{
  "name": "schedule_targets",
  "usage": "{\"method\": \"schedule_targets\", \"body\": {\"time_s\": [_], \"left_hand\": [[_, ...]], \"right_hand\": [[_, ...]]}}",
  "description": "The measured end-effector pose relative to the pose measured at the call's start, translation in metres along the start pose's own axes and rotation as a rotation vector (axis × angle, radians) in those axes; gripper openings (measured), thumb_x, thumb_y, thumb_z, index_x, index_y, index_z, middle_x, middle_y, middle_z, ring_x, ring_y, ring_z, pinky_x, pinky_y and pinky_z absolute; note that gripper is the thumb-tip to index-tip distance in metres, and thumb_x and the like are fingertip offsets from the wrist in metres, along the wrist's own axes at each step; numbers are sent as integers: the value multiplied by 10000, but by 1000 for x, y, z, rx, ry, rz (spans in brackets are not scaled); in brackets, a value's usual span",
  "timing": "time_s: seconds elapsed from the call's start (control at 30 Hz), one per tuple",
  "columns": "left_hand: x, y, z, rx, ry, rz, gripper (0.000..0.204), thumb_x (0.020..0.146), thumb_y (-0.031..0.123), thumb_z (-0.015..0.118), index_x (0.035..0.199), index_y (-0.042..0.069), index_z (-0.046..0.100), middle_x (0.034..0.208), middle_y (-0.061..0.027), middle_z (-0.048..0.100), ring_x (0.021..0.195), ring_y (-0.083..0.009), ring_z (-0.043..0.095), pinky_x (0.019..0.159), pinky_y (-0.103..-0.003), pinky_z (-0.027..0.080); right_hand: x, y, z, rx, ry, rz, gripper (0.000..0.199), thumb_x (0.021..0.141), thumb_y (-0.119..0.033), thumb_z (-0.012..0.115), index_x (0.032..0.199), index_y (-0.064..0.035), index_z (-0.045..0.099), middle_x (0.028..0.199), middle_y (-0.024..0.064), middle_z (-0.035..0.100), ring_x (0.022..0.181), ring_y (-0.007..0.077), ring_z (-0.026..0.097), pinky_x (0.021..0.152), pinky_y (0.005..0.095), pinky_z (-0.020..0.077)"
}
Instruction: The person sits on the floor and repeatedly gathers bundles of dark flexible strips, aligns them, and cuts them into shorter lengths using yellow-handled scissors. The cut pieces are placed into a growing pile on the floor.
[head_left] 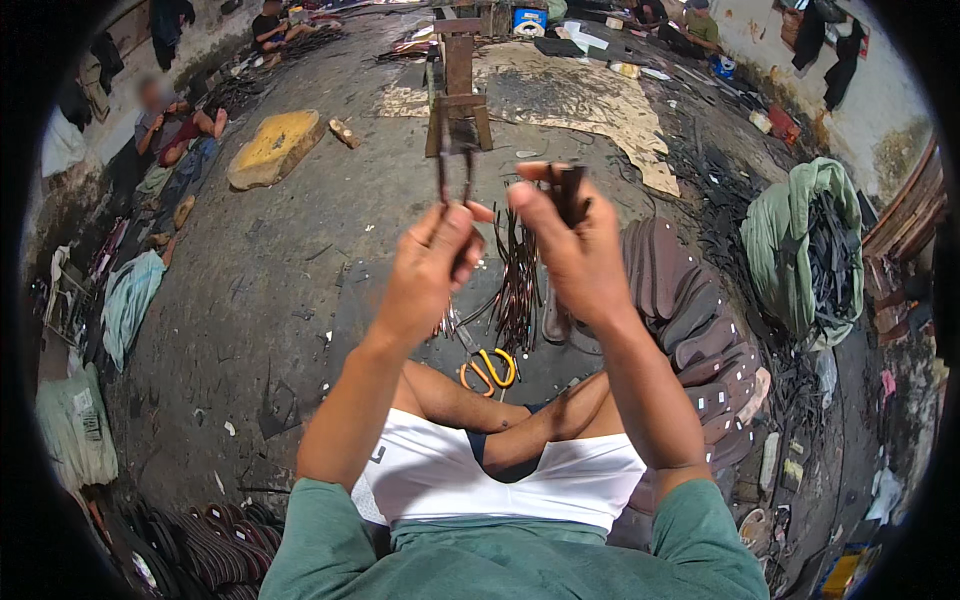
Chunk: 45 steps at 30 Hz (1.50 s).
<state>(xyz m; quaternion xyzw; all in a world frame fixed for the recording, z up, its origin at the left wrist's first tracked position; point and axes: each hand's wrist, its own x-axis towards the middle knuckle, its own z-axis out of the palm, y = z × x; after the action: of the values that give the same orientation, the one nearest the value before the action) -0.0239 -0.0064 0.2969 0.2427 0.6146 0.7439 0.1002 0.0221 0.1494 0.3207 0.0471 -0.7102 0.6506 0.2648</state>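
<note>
My left hand (440, 250) is closed on a thin dark brown strap (444, 165), which rises from the fingers in a narrow loop, blurred at its edges. Beside it, my right hand (585, 235) grips several short dark strips (571, 190) between thumb and fingers. Both hands are raised over my crossed legs. On the floor below them lies a bundle of thin brown straps (515, 285). Scissors (498, 368) with yellow and orange handles rest just in front of my legs. Brown shoe soles (690, 300) fan out in overlapping rows to my right.
A green sack (790, 225) of black scraps stands at the right. A yellow-topped block (275, 145) lies at far left, and a wooden stand (459, 75) rises ahead. More soles (200, 545) are stacked at lower left. People (165, 120) sit along the walls.
</note>
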Motion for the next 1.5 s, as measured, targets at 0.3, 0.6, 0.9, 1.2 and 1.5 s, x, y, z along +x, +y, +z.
{"method": "schedule_targets", "body": {"time_s": [0.3, 0.6, 0.9, 1.2, 1.5], "left_hand": [[-12, -17, 22, 134, -141, 127, 323, 1016, 240, 441, 1174, 4, 594, 847, -48, 614, 800, -109, 572, 726, -250, 465], [-11, -32, 33, 283, -327, 196, 328, 998, 178, 456, 1226, -43, 537, 1148, -167, 605, 1033, -242, 595, 899, -344, 445], [11, -9, 67, -151, -347, 149, 377, 1041, 278, 379, 1271, -8, 469, 953, -22, 557, 841, -67, 506, 766, -218, 437], [9, 5, 67, -201, -425, 60, 392, 1026, 362, 388, 1205, 33, 501, 832, -21, 552, 674, -86, 531, 612, -242, 450], [10, 11, 64, -292, -394, 15, 309, 1024, 358, 413, 994, 77, 537, 702, 36, 463, 555, -26, 393, 499, -172, 338]], "right_hand": [[6, -2, -8, 162, 109, 14, 203, 956, -234, 585, 974, -31, 588, 795, -31, 553, 658, 35, 460, 543, 221, 371], [22, -33, -20, 271, 135, -30, 212, 998, -284, 486, 1086, -92, 505, 733, 32, 588, 454, 22, 375, 409, 183, 313], [9, -35, -13, 284, 75, -132, 398, 1000, -284, 494, 1336, -72, 463, 738, -10, 500, 554, 17, 389, 481, 169, 317], [12, -36, -31, 151, -91, -99, 323, 1008, -391, 429, 939, -80, 479, 880, 91, 622, 602, 87, 549, 454, 198, 427], [5, -38, -38, 234, -49, -211, 538, 945, -194, 598, 1411, -51, 371, 1112, 109, 593, 807, 106, 586, 630, 230, 521]]}}
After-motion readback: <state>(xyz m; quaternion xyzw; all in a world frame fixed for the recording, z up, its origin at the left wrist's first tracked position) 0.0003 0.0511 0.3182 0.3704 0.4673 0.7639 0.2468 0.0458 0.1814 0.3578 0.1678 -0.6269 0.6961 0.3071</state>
